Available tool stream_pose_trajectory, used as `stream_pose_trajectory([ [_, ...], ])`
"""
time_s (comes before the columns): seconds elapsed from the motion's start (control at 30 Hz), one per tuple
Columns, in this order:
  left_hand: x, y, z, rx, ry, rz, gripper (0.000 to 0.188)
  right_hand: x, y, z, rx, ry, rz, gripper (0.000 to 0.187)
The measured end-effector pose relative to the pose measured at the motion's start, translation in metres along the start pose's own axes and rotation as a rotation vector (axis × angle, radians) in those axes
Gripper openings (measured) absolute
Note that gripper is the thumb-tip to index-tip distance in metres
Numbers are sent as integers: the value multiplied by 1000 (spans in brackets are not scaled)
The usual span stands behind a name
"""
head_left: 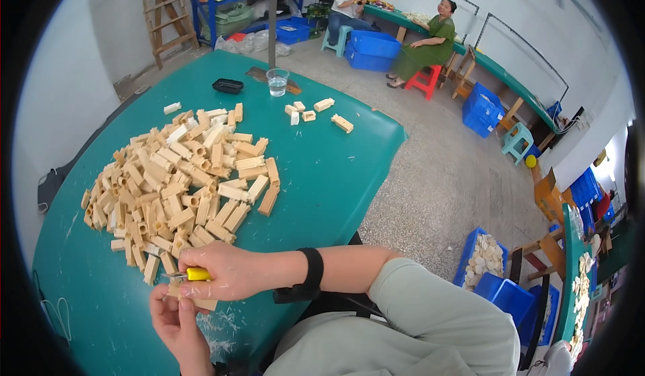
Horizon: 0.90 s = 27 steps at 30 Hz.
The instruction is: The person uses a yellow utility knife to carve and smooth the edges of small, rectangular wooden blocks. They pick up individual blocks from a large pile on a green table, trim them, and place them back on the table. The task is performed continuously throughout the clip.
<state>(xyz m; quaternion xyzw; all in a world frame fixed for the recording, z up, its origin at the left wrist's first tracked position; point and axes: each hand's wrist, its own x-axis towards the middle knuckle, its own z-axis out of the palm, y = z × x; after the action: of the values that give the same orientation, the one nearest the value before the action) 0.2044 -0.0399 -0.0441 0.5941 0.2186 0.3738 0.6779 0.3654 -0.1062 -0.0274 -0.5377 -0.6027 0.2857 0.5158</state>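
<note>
My right hand is closed around a small knife with a yellow handle, its thin metal blade pointing left. Just below it, my left hand pinches a cream-coloured hollow block between thumb and fingers. The blade lies at the block's upper end; my fingers partly cover both. Directly beyond my hands spreads a large heap of similar cream blocks, many with jagged ends and round holes. Pale shavings are scattered on the green tabletop below my right hand, and flecks stick to its skin.
A clear cup of liquid and a black tray stand at the table's far side. Several separate blocks lie right of the cup. Blue crates sit on the floor at right. Two people sit by a far bench.
</note>
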Motion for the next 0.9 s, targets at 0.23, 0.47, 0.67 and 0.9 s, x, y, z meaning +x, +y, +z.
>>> stream_pose_trajectory([
  [0.23,31,-8,13,70,32,70,25,17,20,-26,19,19,-4,28],
  [0.47,37,-30,-6,-126,2,109,27,26,40,-24,1,-25,107,28],
  [0.67,30,-35,-11,-148,-22,70,27,19,45,-21,137,-82,303,25],
  [0.9,32,-40,3,56,191,59,20,19,60,-29,-54,-79,57,30],
])
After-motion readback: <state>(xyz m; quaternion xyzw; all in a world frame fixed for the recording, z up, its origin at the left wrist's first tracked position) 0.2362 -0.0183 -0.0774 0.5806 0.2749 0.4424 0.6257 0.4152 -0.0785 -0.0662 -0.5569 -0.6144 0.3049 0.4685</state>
